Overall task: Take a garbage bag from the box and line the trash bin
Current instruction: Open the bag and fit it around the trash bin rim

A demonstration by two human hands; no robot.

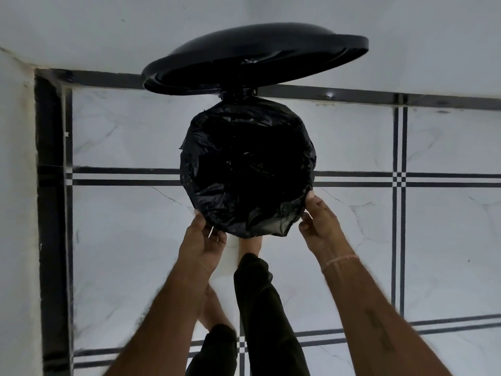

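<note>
I look straight down on a round trash bin whose black lid (254,55) stands raised at the far side. A black garbage bag (246,169) lies inside the bin, and its edge is folded out over the rim all the way round. My left hand (204,238) grips the bag's folded edge at the near left of the rim. My right hand (320,223) grips the edge at the near right. A loose flap of bag (273,225) hangs over the near rim between my hands. The bin's wall is hidden under the bag.
The bin stands on a white marbled tile floor (352,147) with thin black lines, close to a white wall (81,36) with a black skirting strip (51,185). My legs in dark trousers (268,308) and a bare foot (250,246) are just below the bin.
</note>
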